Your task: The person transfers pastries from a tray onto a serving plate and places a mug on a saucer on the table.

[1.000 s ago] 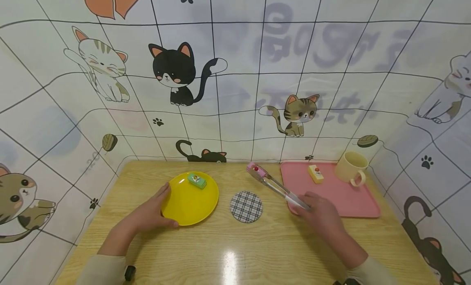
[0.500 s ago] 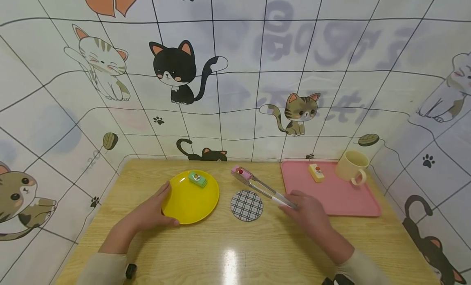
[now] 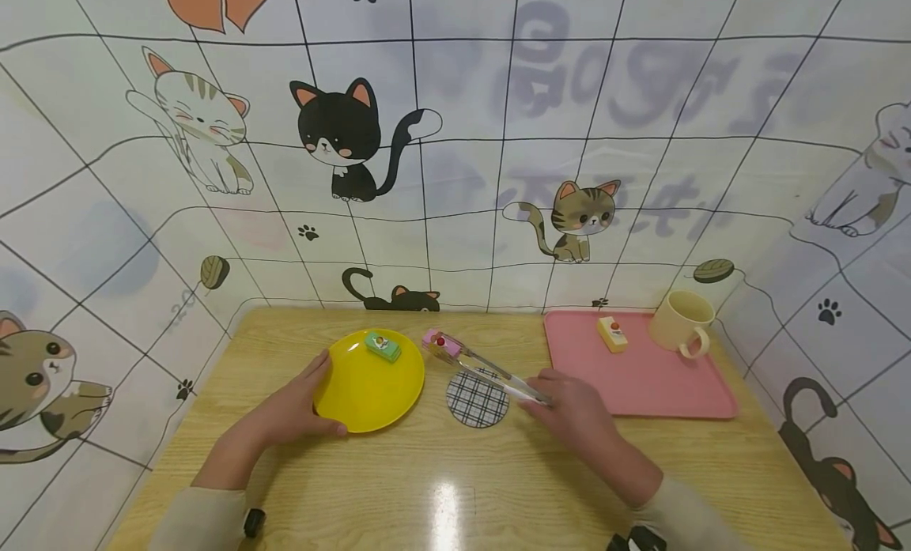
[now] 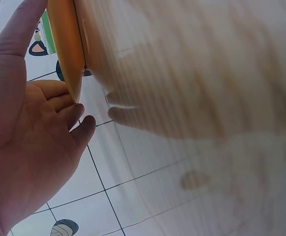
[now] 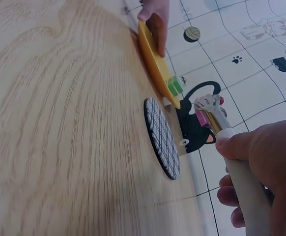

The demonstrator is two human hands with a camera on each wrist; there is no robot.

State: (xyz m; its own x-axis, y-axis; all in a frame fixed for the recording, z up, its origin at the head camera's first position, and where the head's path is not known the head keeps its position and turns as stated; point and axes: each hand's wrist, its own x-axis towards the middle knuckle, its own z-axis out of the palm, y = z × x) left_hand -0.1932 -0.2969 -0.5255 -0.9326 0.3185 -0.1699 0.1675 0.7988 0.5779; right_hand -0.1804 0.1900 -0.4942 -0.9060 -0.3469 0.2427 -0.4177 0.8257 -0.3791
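In the head view my left hand [image 3: 292, 409] holds the left rim of a yellow plate [image 3: 363, 397], thumb toward the front and fingers at the side. A small green toy cake slice [image 3: 383, 346] lies on the plate's far part. My right hand [image 3: 572, 409] grips metal tongs with white handles [image 3: 491, 377], also seen in the right wrist view as white-handled tongs [image 5: 243, 184]. A pink toy cake slice [image 3: 441, 342] with a red berry is pinched in the tongs' tips, just right of the plate. The tongs pass over a round checked coaster [image 3: 475, 409].
At the right a pink tray [image 3: 655, 393] carries a yellow toy cake slice [image 3: 612, 334] and a cream mug [image 3: 681, 322]. The wooden table [image 3: 384, 488] ends at a cat-patterned wall sheet [image 3: 463, 243] behind and at both sides.
My right hand has carried the tongs and pink cake slice leftward, from beside the pink tray to near the plate. My left hand and the plate have stayed put.
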